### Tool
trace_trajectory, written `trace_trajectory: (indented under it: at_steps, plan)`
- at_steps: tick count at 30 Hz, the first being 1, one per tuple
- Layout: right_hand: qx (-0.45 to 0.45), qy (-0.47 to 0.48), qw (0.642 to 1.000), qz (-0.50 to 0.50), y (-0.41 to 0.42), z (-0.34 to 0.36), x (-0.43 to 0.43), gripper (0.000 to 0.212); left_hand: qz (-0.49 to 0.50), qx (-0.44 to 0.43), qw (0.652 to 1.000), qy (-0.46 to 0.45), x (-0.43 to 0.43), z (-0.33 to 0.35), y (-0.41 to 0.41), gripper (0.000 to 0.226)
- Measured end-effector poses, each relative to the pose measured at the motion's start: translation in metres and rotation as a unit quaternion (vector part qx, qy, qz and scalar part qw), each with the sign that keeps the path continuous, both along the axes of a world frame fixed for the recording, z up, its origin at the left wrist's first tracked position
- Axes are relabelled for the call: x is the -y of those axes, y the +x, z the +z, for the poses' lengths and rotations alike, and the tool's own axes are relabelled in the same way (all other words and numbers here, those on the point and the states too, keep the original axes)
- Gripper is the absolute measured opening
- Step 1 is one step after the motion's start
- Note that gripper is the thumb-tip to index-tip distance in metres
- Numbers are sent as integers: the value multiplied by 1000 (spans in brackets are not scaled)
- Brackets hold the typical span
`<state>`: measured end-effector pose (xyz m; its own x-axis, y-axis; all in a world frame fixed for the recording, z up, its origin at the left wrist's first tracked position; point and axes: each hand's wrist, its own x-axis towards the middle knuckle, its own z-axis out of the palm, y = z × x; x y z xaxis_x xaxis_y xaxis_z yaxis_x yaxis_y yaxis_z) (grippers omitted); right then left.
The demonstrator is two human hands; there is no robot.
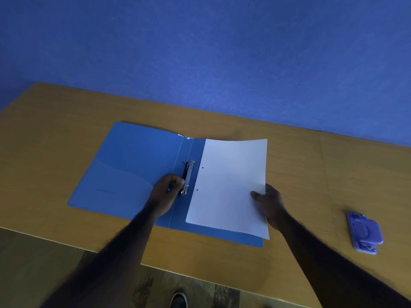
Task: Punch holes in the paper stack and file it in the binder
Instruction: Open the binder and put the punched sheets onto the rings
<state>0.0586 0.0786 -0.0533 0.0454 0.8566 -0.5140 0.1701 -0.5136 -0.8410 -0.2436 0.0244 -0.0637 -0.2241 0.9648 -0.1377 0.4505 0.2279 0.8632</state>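
A blue binder (124, 165) lies open on the wooden table (311, 174), its metal ring mechanism (188, 176) along the spine. My left hand (165, 192) rests at the mechanism, fingers closed on its black lever. A white paper stack (231, 185) with two punched holes near its left edge lies over the binder's right half, just right of the rings. My right hand (270, 205) grips the stack's right edge, thumb on top; the far corner curls up slightly.
A purple hole punch (364, 232) sits on the table at the far right, apart from the binder. A blue wall rises behind the table. The table's near edge runs below my forearms, with floor and a shoe (178, 300) beneath.
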Motion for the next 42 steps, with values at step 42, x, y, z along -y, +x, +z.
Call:
trace_trajectory:
  at_steps: [42]
  plan:
    - [191, 127, 970, 83, -48, 78, -10, 24, -64, -217, 969, -94, -38, 17, 17, 50]
